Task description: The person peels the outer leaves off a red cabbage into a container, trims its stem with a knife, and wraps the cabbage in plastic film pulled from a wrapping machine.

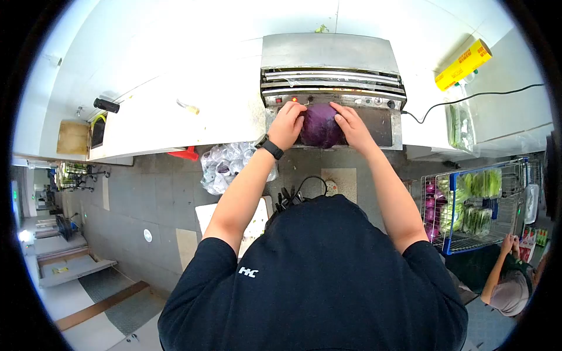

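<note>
A purple cabbage (321, 126) rests on the front plate of the wrapping machine (328, 52), close to its front edge. My left hand (286, 123) is at the cabbage's left side, fingers curved against it, with a black watch on the wrist. At its right side, my right hand (352, 126) has its fingers on the upper right of the cabbage. Both hands hold the cabbage between them. Just behind it run the machine's metal bars and its panel with a lit orange switch.
A yellow roll (463, 65) lies at the back right, near a black cable. Plastic-wrapped items (228, 165) sit low at the left. A cart (475, 205) of cabbages and greens stands right, with another person (510, 281) beside it.
</note>
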A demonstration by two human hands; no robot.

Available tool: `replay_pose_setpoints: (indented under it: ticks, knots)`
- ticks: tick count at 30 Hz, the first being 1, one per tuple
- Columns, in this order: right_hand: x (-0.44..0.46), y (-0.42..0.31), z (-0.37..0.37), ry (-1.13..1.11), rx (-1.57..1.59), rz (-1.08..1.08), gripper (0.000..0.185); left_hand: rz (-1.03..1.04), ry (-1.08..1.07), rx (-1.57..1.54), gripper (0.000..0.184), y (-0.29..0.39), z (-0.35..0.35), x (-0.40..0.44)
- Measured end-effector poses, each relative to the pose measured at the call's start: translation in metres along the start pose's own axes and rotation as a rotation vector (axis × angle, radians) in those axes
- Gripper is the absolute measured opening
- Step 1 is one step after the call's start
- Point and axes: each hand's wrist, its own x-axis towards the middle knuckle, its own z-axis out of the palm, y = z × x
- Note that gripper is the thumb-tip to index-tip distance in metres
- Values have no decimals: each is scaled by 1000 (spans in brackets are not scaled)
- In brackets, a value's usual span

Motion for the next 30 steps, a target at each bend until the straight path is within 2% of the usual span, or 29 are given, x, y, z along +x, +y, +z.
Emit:
replay_pose_setpoints:
  ticks: [1, 4, 8, 11, 14, 16, 17, 19, 21, 23, 25, 27, 28, 30]
  knots:
    - [2, 0, 3, 24, -61, -5, 39, 110, 32, 139, 26, 0, -1, 0]
    - [3, -8, 8, 49, -159, 18, 39, 112, 27, 197, 26, -6, 0, -1]
    - [4, -22, 8, 51, -292, 20, 39, -1, 20, 190, 27, -12, 2, -7]
    - [6, -13, 16, 76, -132, -26, 40, -18, 35, 189, 26, -12, 2, -9]
    - [6, -16, 13, 35, -132, -17, 39, -77, 99, 119, 35, 8, 2, -12]
    - [7, -9, 12, 26, -55, -32, 39, 54, 43, 151, 60, 32, -2, -14]
    - [8, -6, 10, 17, 21, -53, 38, 51, 39, 150, 60, 29, 0, -18]
    - [6, 6, 5, 26, 108, -93, 39, -100, -39, 76, 81, 18, 3, -20]
    - [0, 12, -1, -83, 221, 108, 45, -148, -27, -1, 83, 11, 2, -24]
    - [-6, 13, 4, -81, 157, 77, 50, -194, -14, -42, 88, 6, 0, -28]
    - [-11, -2, 11, -80, 98, 42, 56, -181, -7, 14, 89, 9, -4, -28]
    - [-13, -17, 13, -31, -140, -45, 64, -195, 16, 83, 86, 9, -8, -28]
    - [-11, -19, 13, -53, -84, -21, 71, -199, 20, 86, 86, 6, -10, -29]
    - [-8, -20, 11, -68, -44, -30, 72, -241, 14, -47, 70, -3, -14, -29]
